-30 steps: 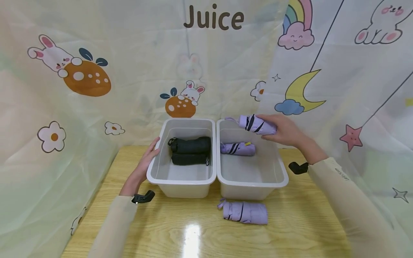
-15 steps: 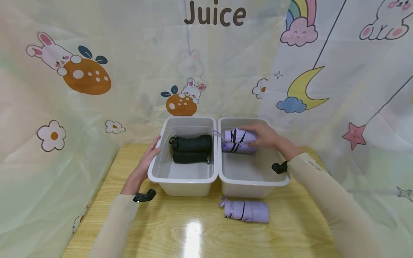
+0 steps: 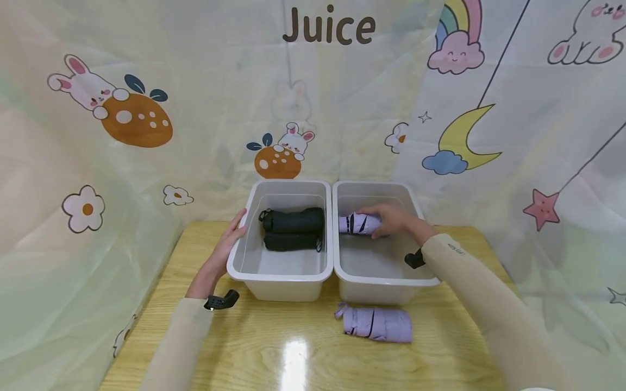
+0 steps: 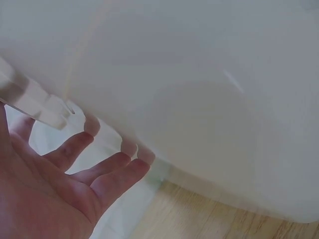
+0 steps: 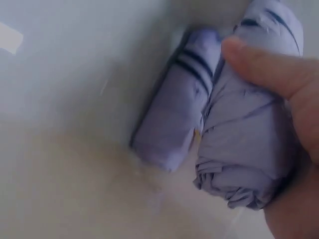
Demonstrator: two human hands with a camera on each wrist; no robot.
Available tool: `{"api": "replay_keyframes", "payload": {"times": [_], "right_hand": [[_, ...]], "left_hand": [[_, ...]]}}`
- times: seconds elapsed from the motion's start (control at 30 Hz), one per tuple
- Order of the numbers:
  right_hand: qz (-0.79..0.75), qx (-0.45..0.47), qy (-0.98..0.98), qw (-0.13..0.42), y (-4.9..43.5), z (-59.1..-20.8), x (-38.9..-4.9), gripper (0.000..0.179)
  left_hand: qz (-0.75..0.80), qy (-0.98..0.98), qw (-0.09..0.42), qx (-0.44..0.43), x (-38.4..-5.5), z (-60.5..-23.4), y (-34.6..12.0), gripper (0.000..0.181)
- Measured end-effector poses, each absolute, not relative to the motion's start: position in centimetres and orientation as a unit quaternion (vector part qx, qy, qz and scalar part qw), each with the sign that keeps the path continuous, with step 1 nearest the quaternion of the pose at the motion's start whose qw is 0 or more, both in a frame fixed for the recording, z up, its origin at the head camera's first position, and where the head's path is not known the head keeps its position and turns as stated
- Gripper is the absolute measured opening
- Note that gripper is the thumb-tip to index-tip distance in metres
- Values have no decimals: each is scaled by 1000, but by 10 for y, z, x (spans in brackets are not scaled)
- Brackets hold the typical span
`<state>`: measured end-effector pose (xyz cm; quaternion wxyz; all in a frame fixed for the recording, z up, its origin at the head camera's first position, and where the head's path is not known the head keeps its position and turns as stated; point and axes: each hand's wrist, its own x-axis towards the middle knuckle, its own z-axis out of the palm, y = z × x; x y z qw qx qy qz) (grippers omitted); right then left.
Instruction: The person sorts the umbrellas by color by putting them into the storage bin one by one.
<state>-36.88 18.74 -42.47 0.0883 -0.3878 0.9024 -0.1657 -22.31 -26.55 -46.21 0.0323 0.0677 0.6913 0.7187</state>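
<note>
In the head view my right hand [image 3: 395, 221] grips a folded lilac umbrella [image 3: 361, 224] with black stripes, low inside the right-hand bin [image 3: 386, 282]. A second lilac umbrella [image 5: 174, 107] lies beside it in the right wrist view; the held one mostly hides it from the head camera. My left hand [image 3: 226, 247] rests against the outer left side of the left-hand bin [image 3: 279, 277]. Its extended fingertips touch the pale wall [image 4: 199, 109] in the left wrist view. Two black folded umbrellas [image 3: 295, 220] lie side by side in that bin.
Another lilac umbrella [image 3: 379, 325] lies on the wooden table [image 3: 235, 347] in front of the right bin. The two bins stand side by side, rims nearly meeting. A printed curtain [image 3: 215, 108] hangs close behind them and along both sides.
My right hand has carried the lilac umbrella from above the right bin's back rim leftward and down into the bin, over the other lilac umbrella. The left hand has stayed at the bin's side.
</note>
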Motion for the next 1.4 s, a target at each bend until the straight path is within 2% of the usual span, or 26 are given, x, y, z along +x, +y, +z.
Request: {"api": "replay_keyframes", "payload": {"times": [0.13, 0.4, 0.73, 1.07, 1.4], "right_hand": [[-178, -369, 905, 113, 183, -430, -371, 79], [-165, -369, 908, 113, 177, -439, -376, 72], [-168, -318, 917, 171, 172, -461, -382, 72], [-128, -320, 930, 124, 171, -483, -370, 79], [-151, -292, 935, 135, 170, -489, -368, 80]], "left_hand": [[720, 691, 32, 64, -224, -463, -267, 56], [711, 699, 34, 67, -223, -462, -267, 57], [715, 695, 32, 67, -223, -464, -264, 58], [707, 704, 35, 62, -223, -465, -264, 58], [710, 701, 32, 57, -224, -463, -265, 57]]}}
